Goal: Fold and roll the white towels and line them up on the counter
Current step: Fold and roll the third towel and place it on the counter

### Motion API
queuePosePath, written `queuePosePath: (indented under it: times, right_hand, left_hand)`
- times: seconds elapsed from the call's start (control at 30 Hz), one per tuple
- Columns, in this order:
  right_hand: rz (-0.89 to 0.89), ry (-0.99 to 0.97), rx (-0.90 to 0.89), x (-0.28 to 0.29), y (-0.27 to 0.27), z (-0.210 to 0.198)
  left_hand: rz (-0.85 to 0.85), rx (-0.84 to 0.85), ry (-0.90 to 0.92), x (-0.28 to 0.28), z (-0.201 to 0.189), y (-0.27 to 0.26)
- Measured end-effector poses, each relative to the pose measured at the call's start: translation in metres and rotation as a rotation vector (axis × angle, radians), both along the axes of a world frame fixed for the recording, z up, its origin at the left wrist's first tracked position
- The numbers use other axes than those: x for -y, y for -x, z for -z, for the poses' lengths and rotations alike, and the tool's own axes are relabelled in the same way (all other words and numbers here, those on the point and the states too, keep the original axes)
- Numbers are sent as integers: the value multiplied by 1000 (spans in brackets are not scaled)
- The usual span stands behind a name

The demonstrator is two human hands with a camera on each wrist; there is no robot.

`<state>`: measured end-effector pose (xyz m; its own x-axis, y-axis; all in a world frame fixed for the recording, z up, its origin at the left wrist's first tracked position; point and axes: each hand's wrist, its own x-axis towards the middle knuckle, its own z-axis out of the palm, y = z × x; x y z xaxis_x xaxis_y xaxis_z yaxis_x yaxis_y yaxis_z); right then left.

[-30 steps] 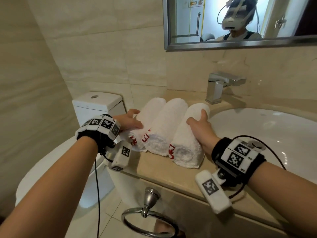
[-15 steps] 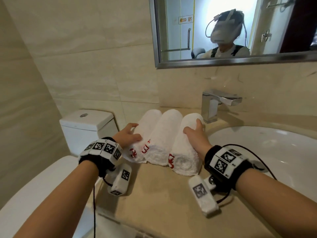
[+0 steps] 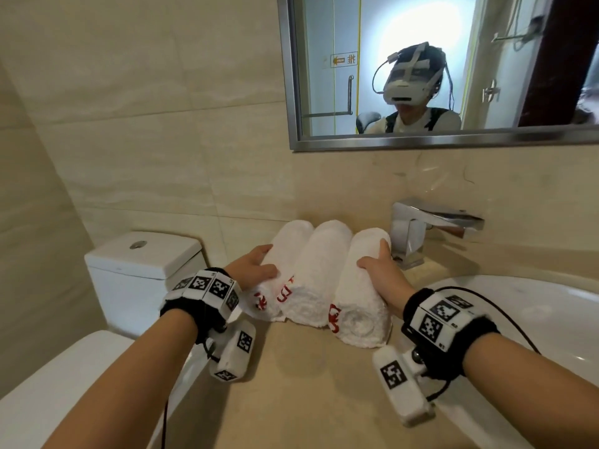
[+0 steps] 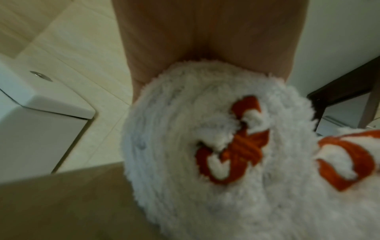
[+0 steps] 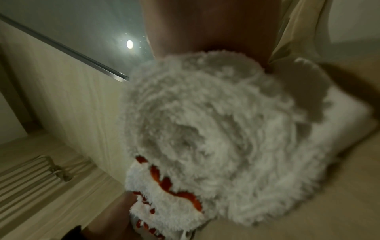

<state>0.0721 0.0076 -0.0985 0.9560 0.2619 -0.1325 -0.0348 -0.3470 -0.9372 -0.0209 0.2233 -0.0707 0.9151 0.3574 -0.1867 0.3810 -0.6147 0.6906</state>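
Both hands cup the row from outside: the left hand [image 3: 251, 265] lies over the outer flank of the left towel roll [image 3: 285, 251], fingers spread and lightly curved on the pile, and the right hand [image 3: 382, 275] lies over the right towel roll [image 3: 359, 286], thumb on top and fingers wrapped down the side that faces the faucet [image 3: 421, 228]. Neither hand lifts anything; each holds its roll by pressing and cupping it. The middle towel roll [image 3: 319, 270] sits pinched between the other two, touching both. Taking the faucet as landmark, the three rolls lie on the counter [image 3: 308, 384] just to its left, the right roll nearly against its base, the left roll farthest from it. Their long axes run parallel, from the counter's front edge back toward the wall, with the red-embroidered ends facing the person. Any tidying squeeze would probably act across those axes, each hand pushing inward toward the middle roll.
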Motion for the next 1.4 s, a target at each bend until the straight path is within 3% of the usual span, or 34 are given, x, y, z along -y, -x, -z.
queuePosePath:
  times: [0.33,0.57,0.97,1.07,1.2,1.27,1.33,1.4]
  right_hand:
    - [35,-43,-8,-15,-45,-10]
    - [-47,400,79,-5,-34,-8]
    - [-143,437,195,0,-37,-14]
    - [-207,435,222,13,-33,-18]
    - [-382,586,399,32,-13,-24]
    - [-418,631,523,35,-9,-25]
    - [-382,631,598,34,-10,-23]
    - [-357,643,633,31,-11,-23]
  left_hand:
    - [-3,9,-48,-13,1,-51]
    - [86,12,-9,-23,7,-75]
    - [44,26,182,-15,4,-86]
    - [21,36,257,-13,1,-77]
    - [30,49,343,-10,2,-64]
    - [132,-12,198,-10,1,-55]
    - [268,-74,-79,-10,0,-51]
    - [280,-79,-238,-8,5,-52]
